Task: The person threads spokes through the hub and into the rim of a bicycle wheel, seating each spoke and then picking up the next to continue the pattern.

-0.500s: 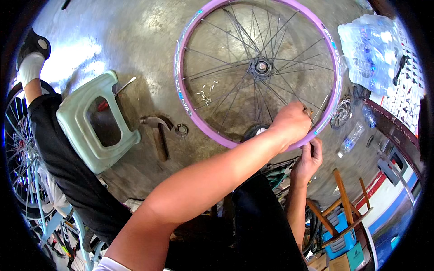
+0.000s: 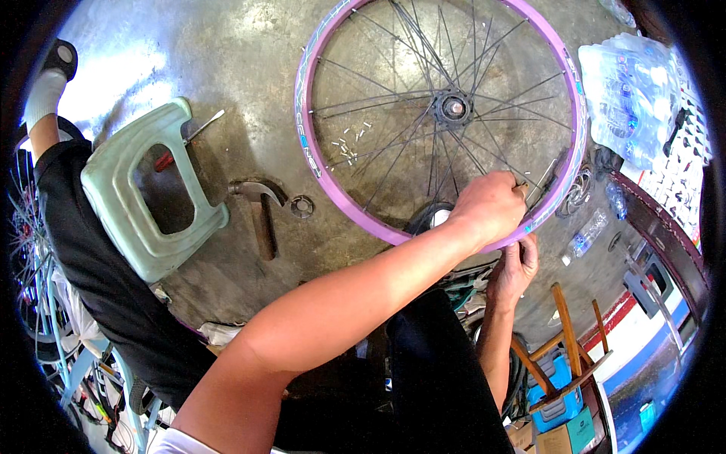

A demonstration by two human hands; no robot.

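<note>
A purple bicycle rim with black spokes runs round a black hub; its near edge lies at my hands. My left arm crosses from the lower left, and my left hand is closed just inside the near right part of the rim. A spoke runs into that fist; a small brass-coloured bit shows at its fingers, too small to name. Below, against the outer side of the rim, my right hand has thumb and fingers pinched together. What lies between them is hidden.
A pale green stool, a hammer and a small metal ring are at the left. Several small silvery pieces lie on the floor within the rim. Wrapped water bottles, a brake disc and a wooden stool stand right.
The whole view has shifted slightly. The hub and upper rim appear a little farther right. Both hands keep their grip and place at the near right part of the rim.
</note>
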